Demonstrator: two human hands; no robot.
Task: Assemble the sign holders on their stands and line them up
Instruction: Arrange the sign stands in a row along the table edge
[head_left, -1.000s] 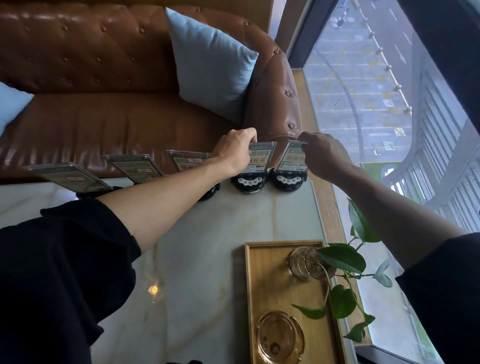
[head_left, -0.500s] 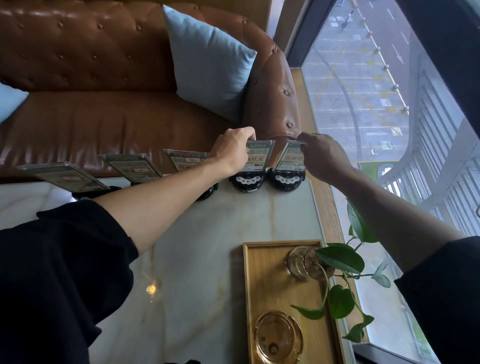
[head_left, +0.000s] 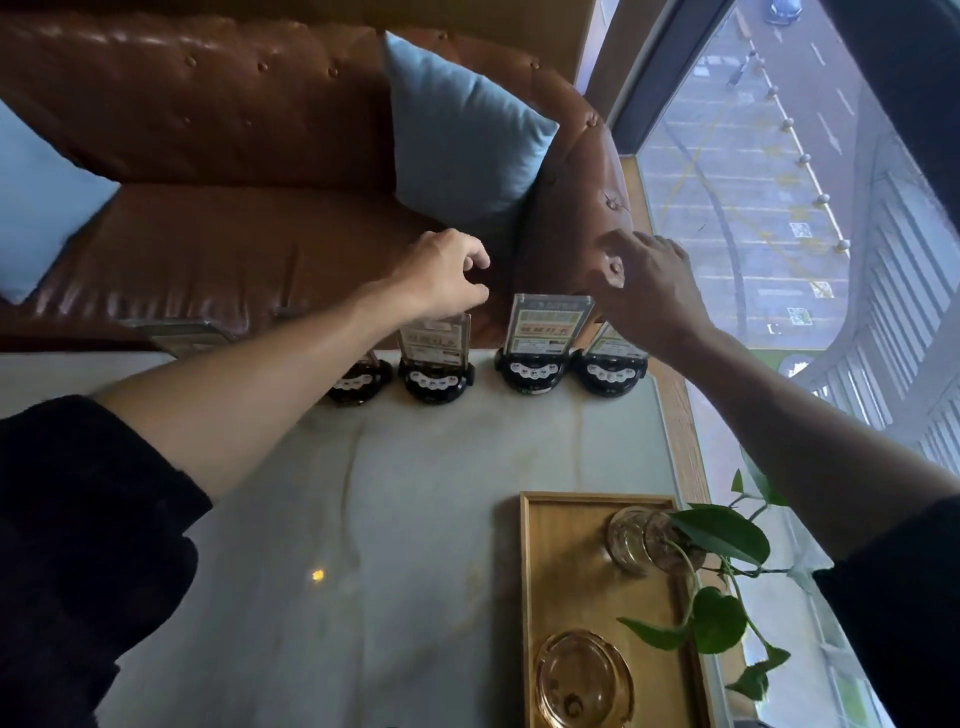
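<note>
- Four sign holders are seen standing in a row at the far edge of the tabletop (head_left: 426, 519), toward 12 o'clock.
- The clearest sign holder (head_left: 545, 325) stands upright in its black stand (head_left: 531, 371).
- A second sign holder (head_left: 435, 338) is set at 9 o'clock from it, partly hidden under the left hand (head_left: 441, 273).
- The left hand is held just above that sign. Its grip is loosely curled, fingers bent near the thumb, and nothing is pinched.
- The right hand (head_left: 649, 283) is held above the end sign holder (head_left: 615, 340) at 3 o'clock, and most of that sign is hidden by it. Whether its grip is spread or pressed together cannot be told.
- A fourth stand (head_left: 358, 382) is mostly covered by the left arm.
- A brown sofa (head_left: 234, 249) with a blue pillow (head_left: 462, 130) is seen behind the row.
- A wooden tray (head_left: 566, 582) lies at 5 o'clock on the tabletop. A glass vase (head_left: 636, 538) with a green plant (head_left: 722, 535) and a glass ashtray (head_left: 584, 680) are held in it.
- A window (head_left: 753, 182) is seen at 2 o'clock.
</note>
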